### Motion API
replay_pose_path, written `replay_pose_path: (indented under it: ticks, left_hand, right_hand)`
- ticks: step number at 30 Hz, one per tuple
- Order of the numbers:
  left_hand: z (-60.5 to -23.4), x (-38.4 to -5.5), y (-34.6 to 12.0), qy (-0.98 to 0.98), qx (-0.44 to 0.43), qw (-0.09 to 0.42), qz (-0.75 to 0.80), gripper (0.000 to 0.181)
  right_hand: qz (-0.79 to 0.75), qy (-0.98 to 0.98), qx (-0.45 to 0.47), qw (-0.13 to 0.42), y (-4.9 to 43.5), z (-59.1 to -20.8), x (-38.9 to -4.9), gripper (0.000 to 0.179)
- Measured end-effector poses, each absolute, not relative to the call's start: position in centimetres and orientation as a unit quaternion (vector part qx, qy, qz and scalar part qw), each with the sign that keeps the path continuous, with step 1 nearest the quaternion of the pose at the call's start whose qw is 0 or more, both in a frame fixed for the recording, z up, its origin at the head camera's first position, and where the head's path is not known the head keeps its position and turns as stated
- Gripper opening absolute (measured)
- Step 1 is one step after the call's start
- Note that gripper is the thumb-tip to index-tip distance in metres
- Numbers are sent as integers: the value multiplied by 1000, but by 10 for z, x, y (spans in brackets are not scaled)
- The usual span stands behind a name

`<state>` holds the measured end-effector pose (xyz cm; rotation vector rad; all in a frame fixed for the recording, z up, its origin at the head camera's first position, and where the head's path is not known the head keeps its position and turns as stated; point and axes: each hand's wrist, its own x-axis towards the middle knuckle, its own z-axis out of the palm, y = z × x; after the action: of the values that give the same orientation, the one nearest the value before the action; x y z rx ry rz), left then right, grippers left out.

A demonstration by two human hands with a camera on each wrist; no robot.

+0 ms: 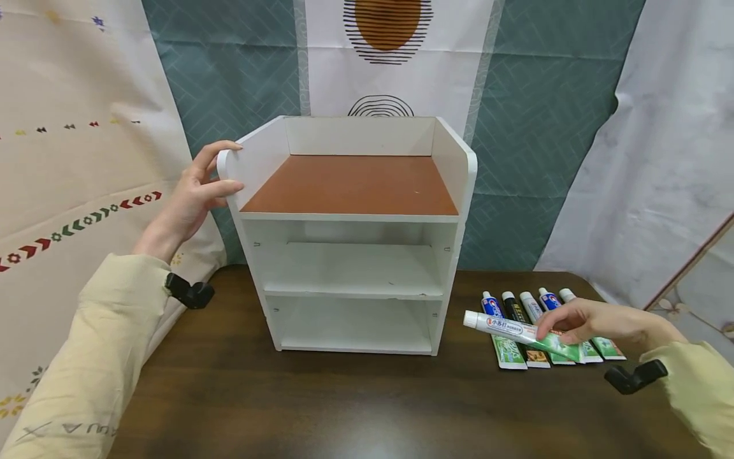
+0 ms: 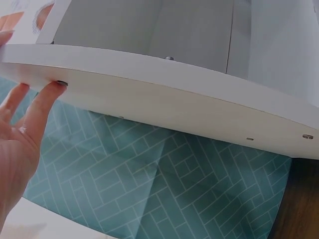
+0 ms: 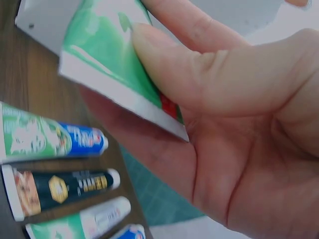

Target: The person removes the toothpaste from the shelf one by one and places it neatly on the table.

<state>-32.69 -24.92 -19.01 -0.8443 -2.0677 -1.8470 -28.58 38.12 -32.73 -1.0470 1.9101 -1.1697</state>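
Observation:
A small white shelf unit [image 1: 355, 288] with a brown top board [image 1: 352, 185] stands upright on the table. My left hand [image 1: 192, 191] grips the upper edge of its left side panel [image 2: 164, 97]; in the left wrist view, fingertips touch the outer face and one reaches over the rim. Right of the shelf, my right hand [image 1: 596, 322] holds a white-and-green toothpaste tube [image 1: 518, 331] near its flat end, the white cap pointing left toward the shelf. It overlaps several other toothpaste tubes [image 1: 509, 352] lying in a row. In the right wrist view, the thumb presses on the green tube [image 3: 107, 47].
The shelf has two open compartments; its middle board [image 1: 355, 271] and lower board [image 1: 355, 328] show. The dark wooden table [image 1: 321, 408] extends in front. A teal patterned cloth [image 1: 229, 76] hangs behind, with pale cloths [image 1: 86, 159] at either side.

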Motion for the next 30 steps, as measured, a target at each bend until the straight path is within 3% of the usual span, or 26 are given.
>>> replay_pose_path:
  ticks: [6,15,26,30]
  left_hand:
    - [-190,-326,-251,-702,-291,122,-638,47]
    - [-188,-325,-250,-702,-291,124,-638,47]
    - [-186,-325,-247,-700,-294,125,-638,48]
    - [-186,-325,-247,-702,-293,126,-637,48]
  right_hand:
    - [-467,719,-415,304,405,-337,-288,34]
    - [-545,722,-305,297,430,-362,-284,39]
    - [-487,846,-184,117,446,-381,-277,40]
    - [-499,855,-122,79,459,-386,-279,40]
